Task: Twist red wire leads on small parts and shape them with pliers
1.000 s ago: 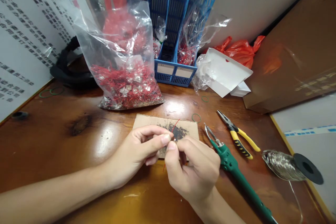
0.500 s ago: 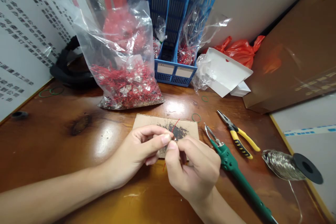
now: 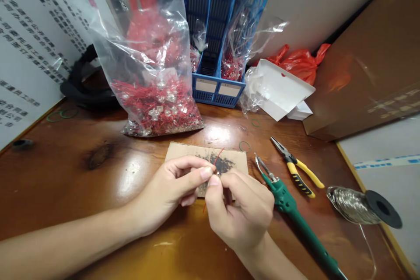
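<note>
My left hand (image 3: 183, 183) pinches a small part with thin red wire (image 3: 219, 155) between thumb and forefinger. One end of red wire points up past the fingertips, another hangs below. My right hand (image 3: 239, 205) is closed at the same spot, its thumb and forefinger pinching the small part too; a shiny bit shows between the fingertips, too small to make out. Both hands meet above a scorched piece of cardboard (image 3: 177, 151). Right of my right hand lies a green soldering iron (image 3: 295, 214), tip pointing away from me.
Yellow-handled pliers (image 3: 292, 166) and a spool of solder wire (image 3: 351, 204) lie at the right. Behind the cardboard stand a clear bag of red-wired parts (image 3: 160, 105), a blue divided rack (image 3: 218, 92) and a white box (image 3: 284, 89). A large brown carton (image 3: 364, 70) borders the right.
Both hands keep the same pinch at nearly the same place. The whole view has shifted very slightly.
</note>
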`<state>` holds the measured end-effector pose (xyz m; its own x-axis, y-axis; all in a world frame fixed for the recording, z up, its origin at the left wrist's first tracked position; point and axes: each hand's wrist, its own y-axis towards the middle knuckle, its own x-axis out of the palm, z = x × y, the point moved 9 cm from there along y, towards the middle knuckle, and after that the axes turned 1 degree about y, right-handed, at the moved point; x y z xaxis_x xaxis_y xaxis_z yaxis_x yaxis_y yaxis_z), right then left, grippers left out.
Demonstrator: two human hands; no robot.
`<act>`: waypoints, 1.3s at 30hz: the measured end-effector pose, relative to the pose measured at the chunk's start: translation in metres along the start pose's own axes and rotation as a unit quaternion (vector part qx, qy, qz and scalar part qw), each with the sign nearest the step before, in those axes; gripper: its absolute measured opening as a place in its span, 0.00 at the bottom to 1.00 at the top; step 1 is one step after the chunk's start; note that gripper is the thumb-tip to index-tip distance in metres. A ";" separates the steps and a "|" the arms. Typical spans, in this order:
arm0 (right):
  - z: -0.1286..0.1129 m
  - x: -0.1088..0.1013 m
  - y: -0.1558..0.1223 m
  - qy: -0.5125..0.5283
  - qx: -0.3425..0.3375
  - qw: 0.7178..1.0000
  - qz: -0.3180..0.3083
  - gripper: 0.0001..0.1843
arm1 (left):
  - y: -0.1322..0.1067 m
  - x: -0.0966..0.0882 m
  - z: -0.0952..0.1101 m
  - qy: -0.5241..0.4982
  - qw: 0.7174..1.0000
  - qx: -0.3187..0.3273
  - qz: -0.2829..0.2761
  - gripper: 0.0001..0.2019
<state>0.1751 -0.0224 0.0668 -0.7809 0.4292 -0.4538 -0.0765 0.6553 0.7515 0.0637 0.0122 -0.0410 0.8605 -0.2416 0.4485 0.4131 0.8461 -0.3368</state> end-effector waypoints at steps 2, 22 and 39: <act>0.000 0.000 0.000 -0.001 0.000 1.000 -0.003 0.18 | 0.000 0.000 0.000 -0.001 1.000 0.000 0.000 0.22; 0.002 0.002 0.000 0.001 0.005 1.000 -0.001 0.18 | 0.001 0.001 0.000 -0.022 1.000 0.001 -0.004 0.19; 0.002 0.003 0.000 -0.004 0.004 1.000 -0.004 0.18 | 0.001 0.000 0.001 -0.017 1.000 0.000 0.005 0.21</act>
<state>0.1739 -0.0201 0.0644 -0.7750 0.4298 -0.4633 -0.0772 0.6633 0.7443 0.0639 0.0135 -0.0401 0.8540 -0.2167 0.4730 0.4044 0.8484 -0.3416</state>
